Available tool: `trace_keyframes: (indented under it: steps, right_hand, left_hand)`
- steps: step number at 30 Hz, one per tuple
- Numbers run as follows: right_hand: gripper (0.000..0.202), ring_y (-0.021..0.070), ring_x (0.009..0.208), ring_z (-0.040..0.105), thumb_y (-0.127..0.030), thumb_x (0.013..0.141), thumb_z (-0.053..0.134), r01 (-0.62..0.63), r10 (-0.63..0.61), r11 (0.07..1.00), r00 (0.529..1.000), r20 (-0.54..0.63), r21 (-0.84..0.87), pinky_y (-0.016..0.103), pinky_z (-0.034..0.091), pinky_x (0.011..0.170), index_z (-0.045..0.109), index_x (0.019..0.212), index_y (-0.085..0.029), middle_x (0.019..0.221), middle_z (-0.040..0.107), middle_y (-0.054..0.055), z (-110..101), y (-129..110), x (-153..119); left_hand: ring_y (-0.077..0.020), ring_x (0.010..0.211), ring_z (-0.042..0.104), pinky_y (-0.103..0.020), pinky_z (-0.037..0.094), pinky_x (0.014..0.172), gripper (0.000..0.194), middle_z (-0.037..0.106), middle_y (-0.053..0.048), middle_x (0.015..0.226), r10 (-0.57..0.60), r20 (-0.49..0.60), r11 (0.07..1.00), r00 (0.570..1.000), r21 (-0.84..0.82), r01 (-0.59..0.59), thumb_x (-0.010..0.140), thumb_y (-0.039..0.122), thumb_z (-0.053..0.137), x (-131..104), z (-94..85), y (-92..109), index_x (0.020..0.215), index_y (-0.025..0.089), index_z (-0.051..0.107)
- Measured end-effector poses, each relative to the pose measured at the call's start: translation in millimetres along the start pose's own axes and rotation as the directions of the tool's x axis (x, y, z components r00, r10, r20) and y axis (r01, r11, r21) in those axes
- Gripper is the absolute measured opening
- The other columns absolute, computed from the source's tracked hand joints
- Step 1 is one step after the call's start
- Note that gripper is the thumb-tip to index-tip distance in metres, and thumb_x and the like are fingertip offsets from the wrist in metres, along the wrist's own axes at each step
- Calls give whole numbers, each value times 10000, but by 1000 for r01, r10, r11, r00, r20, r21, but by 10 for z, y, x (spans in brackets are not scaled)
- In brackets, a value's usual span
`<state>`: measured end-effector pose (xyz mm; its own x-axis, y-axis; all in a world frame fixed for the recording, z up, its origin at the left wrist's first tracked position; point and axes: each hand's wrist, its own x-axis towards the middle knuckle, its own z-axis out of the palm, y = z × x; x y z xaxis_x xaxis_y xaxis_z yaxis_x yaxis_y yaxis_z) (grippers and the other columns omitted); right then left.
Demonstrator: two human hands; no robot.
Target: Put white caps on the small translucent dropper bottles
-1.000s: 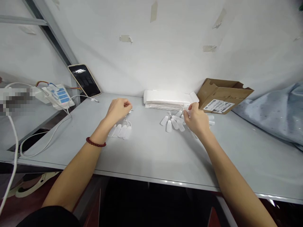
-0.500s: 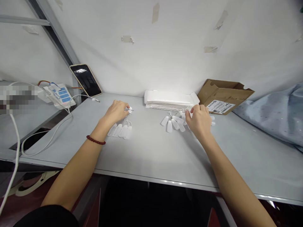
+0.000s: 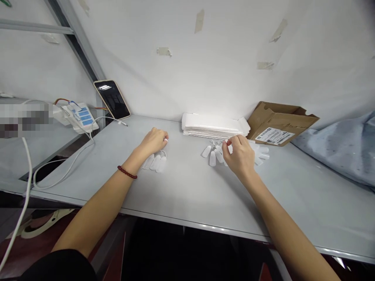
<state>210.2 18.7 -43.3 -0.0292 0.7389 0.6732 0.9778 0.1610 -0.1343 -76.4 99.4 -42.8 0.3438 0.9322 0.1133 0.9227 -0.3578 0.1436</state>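
"Tabs (image 3: 161,164), left set: on bench (image 3: 187,195), partly covered by left hand (image 3: 152,142). Fingers?"
"Narrow, pinching a white bit (image 3: 166,139), mostly hidden."
"Right hand (image 3: 240,154)?"
"Fingers narrow; holding, cannot tell. Right tabs (image 3: 213,158) show either side, middle hidden."
"Beyond?"
"Carton (image 3: 283,121); label (image 3: 274,136) too small to read."

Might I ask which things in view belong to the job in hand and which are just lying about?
Apparently part of the job:
white tags near the left hand, at the front
white tags beside the right hand

Apparently just lying about:
phone
white cable
pale blue cloth

Brown box and white stack: cannot tell.
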Motion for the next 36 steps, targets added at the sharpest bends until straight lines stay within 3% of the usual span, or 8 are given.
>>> trace_keyframes:
  steps: [5, 8, 11, 15, 18, 20, 31, 36]
  right_hand:
    - [141, 203, 756, 537, -249, 894, 463, 147, -150, 969, 989, 0, 197, 287, 350, 573, 488, 762, -208, 779, 592, 71, -16, -228, -68]
    - [115, 165, 685, 552, -246, 907, 466, 118, -209, 912, 958, 198, 393, 277, 376, 593, 513, 813, -199, 792, 619, 45, -48, -491, -49]
    - [116, 142, 659, 570, -284, 913, 502, 26, -282, 853, 863, 419, 521, 286, 411, 641, 541, 937, -177, 894, 647, 43, -23, -787, 4]
    - [535, 223, 869, 618, -525, 815, 631, -6, -391, 839, 690, 610, 544, 346, 460, 734, 524, 1172, -142, 1105, 610, 113, 114, -1108, 47]
    - [819, 277, 971, 600, -635, 689, 699, -2, -412, 845, 636, 652, 535, 393, 476, 796, 475, 1284, -118, 1150, 564, 148, 224, -1243, 44]
    - [865, 281, 960, 596, -647, 666, 708, -2, -406, 852, 628, 664, 523, 407, 483, 801, 473, 1299, -107, 1142, 551, 152, 264, -1292, 36]
    - [647, 280, 928, 599, -517, 751, 677, 23, -391, 873, 631, 670, 488, 409, 491, 787, 551, 1220, -89, 1104, 559, 145, 281, -1337, 6]
    - [568, 248, 916, 602, -488, 767, 663, -14, -381, 845, 685, 621, 534, 388, 485, 807, 565, 1170, -99, 1078, 565, 123, 293, -1302, -31]
  left_hand:
    - [-283, 966, 562, -379, 426, 865, 285, 718, -88, 930, 13, -124, 994, 992, -104, -26, 827, 214, 478, -7, -42, 60, 988, 140, 702]
    - [-271, 961, 565, -389, 420, 884, 254, 715, -74, 933, 7, -223, 980, 975, -192, -50, 825, 231, 496, -11, -66, 82, 958, 155, 698]
    - [-272, 971, 563, -381, 425, 873, 247, 710, -82, 937, -12, -276, 975, 961, -215, -50, 826, 223, 497, -17, -86, 93, 951, 146, 696]
    - [-263, 961, 573, -378, 429, 875, 228, 708, -79, 916, -26, -321, 975, 947, -219, -47, 831, 219, 504, -19, -106, 88, 936, 148, 694]
    - [-253, 953, 579, -377, 428, 884, 210, 708, -68, 904, -35, -354, 973, 935, -227, -50, 834, 215, 510, -21, -115, 84, 920, 157, 692]
    - [-250, 953, 580, -374, 431, 882, 201, 709, -61, 904, -43, -368, 970, 929, -237, -49, 832, 210, 515, -24, -120, 89, 919, 165, 690]
    - [-269, 972, 572, -373, 444, 870, 211, 714, -71, 915, -64, -381, 966, 922, -255, -38, 836, 219, 525, -22, -97, 109, 939, 155, 697]
    - [-256, 945, 587, -367, 448, 873, 205, 714, -64, 912, -67, -372, 970, 926, -243, -27, 830, 218, 530, -25, -87, 122, 934, 164, 698]
